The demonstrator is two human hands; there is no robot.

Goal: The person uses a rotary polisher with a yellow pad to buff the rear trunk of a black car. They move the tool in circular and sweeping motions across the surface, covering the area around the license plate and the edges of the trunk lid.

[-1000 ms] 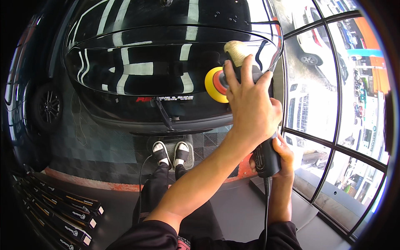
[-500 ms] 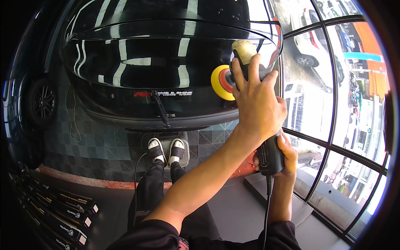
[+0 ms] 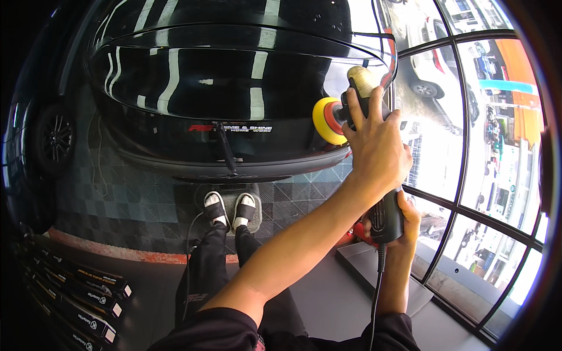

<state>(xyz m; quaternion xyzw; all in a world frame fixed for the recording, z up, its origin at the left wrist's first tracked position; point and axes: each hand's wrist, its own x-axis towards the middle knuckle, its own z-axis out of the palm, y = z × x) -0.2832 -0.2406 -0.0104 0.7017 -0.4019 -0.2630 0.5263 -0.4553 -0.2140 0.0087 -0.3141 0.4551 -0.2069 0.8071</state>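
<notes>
Left hand (image 3: pixel 377 146) clamps the polisher (image 3: pixel 369 128) head, hiding its body; right hand (image 3: pixel 404 219) grips the handle, pad (image 3: pixel 323 120) against the black car (image 3: pixel 234 88).

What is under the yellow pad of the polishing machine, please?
The yellow pad presses against the black car, at its glossy rear edge. The contact patch itself is covered by the pad. The left hand grips the machine's head, the right hand its handle.

Dark tiled floor (image 3: pixel 146 205), tall black-framed windows (image 3: pixel 462 146) letting in bright daylight
</notes>
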